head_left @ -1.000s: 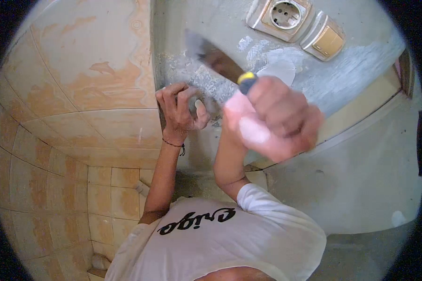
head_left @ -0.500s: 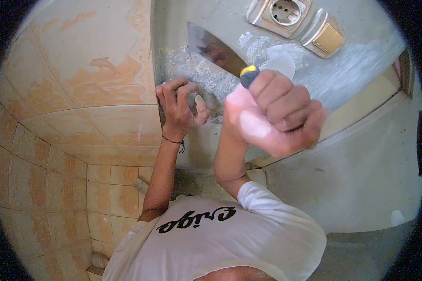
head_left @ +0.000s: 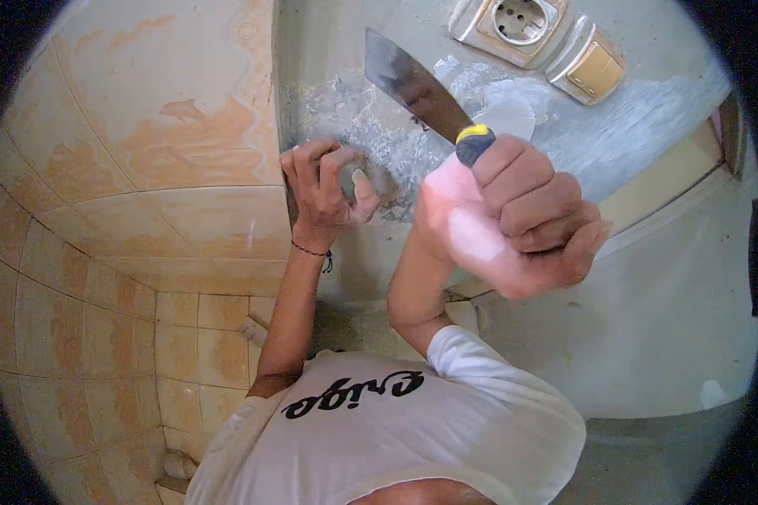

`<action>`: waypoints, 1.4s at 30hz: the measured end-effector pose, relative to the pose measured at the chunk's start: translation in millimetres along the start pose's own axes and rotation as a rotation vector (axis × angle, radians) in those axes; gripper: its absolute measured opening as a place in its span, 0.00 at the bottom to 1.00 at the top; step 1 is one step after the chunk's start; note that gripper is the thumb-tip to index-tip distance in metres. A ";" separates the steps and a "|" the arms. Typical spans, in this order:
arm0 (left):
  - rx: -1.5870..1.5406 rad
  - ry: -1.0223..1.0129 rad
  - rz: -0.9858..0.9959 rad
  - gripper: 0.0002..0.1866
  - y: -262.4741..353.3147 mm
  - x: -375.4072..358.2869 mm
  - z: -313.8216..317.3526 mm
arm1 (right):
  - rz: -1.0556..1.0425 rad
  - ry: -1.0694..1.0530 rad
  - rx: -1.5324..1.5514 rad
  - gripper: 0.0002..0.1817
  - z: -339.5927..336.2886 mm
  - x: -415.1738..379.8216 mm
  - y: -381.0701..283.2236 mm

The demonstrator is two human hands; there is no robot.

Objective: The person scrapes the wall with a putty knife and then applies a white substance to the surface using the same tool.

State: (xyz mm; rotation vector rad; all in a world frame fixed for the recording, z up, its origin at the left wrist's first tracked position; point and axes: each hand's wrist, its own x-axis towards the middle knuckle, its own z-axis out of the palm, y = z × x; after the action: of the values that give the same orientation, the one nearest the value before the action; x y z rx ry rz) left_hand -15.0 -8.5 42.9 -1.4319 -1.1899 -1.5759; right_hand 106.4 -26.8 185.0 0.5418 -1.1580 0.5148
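My right hand (head_left: pixel 518 215) is wrapped round the dark and yellow handle of a putty knife (head_left: pixel 417 88). The blade points up and left, in front of the grey wall with its rough, whitish patch (head_left: pixel 375 109). My left hand (head_left: pixel 324 185) is at the wall's left edge, beside the tiles, with its fingers bent and apart. Nothing shows between its fingers. Whitish residue marks its thumb.
A power socket (head_left: pixel 520 18) and a light switch (head_left: pixel 589 69) are on the wall at the upper right. Patterned tiles (head_left: pixel 168 160) cover the left side. A ledge edge (head_left: pixel 674 185) runs along the right.
My right hand and the putty knife have moved a little to the right, and the hand is slightly lower. My left hand has hardly moved.
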 end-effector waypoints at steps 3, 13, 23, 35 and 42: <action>-0.002 0.003 0.005 0.18 1.0 0.9 2.7 | -0.037 -0.099 0.131 0.23 -20.5 0.7 -1.8; 0.002 0.053 0.052 0.16 1.8 8.0 2.6 | -0.051 -0.023 0.268 0.23 -27.7 7.2 -9.2; -0.010 0.003 -0.053 0.20 2.6 -0.9 3.0 | -0.316 0.141 -0.183 0.23 -33.0 -16.4 5.4; -0.026 -0.044 -0.006 0.17 4.1 0.0 -0.5 | -0.114 0.160 0.231 0.21 -5.9 -7.2 -13.4; -0.026 -0.035 -0.008 0.18 2.9 0.7 -1.1 | -0.220 0.210 0.029 0.22 -30.2 -9.9 -13.9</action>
State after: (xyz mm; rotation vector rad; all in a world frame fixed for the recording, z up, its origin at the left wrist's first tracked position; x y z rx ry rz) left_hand -12.8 -10.5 44.1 -1.4791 -1.2009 -1.5833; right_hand 133.5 -19.0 164.7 0.6166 -0.8799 0.3891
